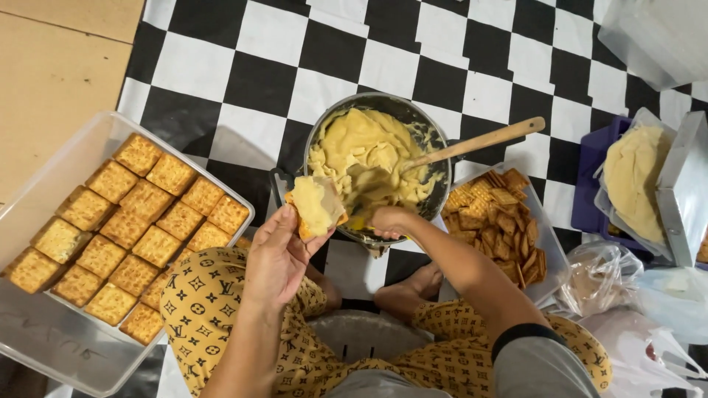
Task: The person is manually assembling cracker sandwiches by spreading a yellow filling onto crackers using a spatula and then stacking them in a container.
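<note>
My left hand [279, 254] holds a square cracker [316, 208] spread with pale yellow cream, just in front of a metal pot [439, 193] full of the same cream. My right hand [389, 220] is closed at the pot's near rim, gripping a small utensil mostly hidden by the fingers. A wooden spoon [479, 141] rests in the cream with its handle pointing right. Left of my knee, a clear plastic container [51, 335] holds several filled cracker sandwiches in rows.
A clear tray of plain crackers [500, 221] lies right of the pot. Further right are a bag of cream [630, 177], a metal lid, a purple box and plastic bags [664, 309]. Everything sits on a black-and-white checkered mat; my crossed legs fill the foreground.
</note>
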